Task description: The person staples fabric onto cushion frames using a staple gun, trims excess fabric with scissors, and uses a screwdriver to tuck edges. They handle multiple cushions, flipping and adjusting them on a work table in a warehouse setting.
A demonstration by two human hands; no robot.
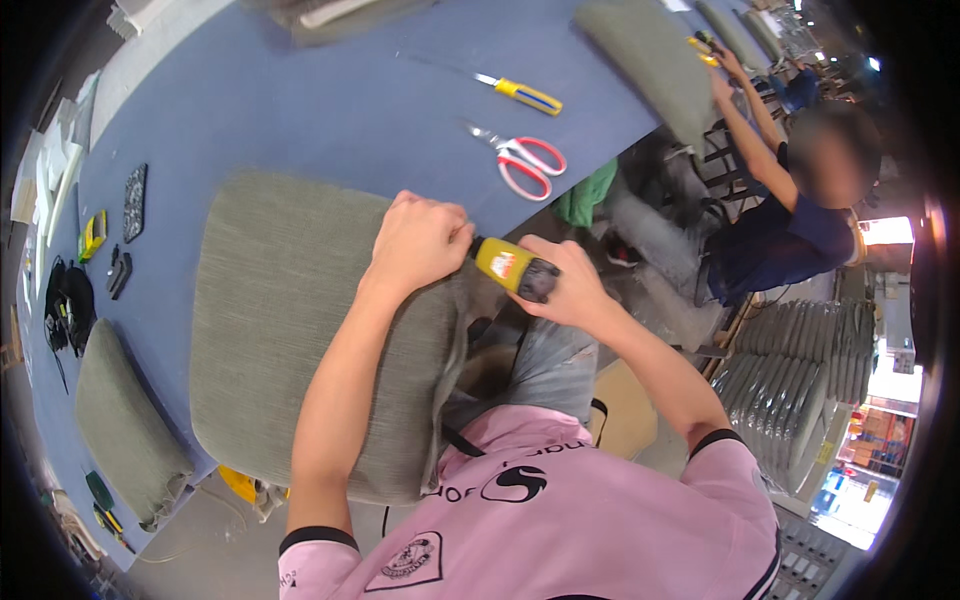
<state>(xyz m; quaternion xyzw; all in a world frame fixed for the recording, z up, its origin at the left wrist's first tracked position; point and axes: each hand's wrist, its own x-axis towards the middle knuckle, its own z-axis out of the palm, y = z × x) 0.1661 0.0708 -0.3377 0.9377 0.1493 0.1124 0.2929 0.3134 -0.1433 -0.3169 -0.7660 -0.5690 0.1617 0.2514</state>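
Observation:
A grey-green fabric-covered cushion (pixel 290 320) lies on the blue table, its near right edge hanging toward my lap. My left hand (pixel 420 240) is closed at the cushion's upper right edge, its fingers curled on the cover fabric; the fingertips are hidden. In my right hand (pixel 570 282) is a yellow-and-black hand tool (pixel 505 262), gripped around its dark end. Its black nose points left at the cushion edge, right beside my left hand. What kind of tool it is cannot be made out. The cover's loose edge (pixel 452 370) runs down along the cushion's right side.
Red-and-white-handled scissors (pixel 525 165) and a yellow-handled screwdriver (pixel 528 97) lie beyond my hands. Another cushion (pixel 125 425) rests at left, near a phone (pixel 134 203). At right a co-worker (pixel 790 220) handles a long cushion (pixel 650 65). Stacked plastic-wrapped pieces (pixel 790 370) stand behind.

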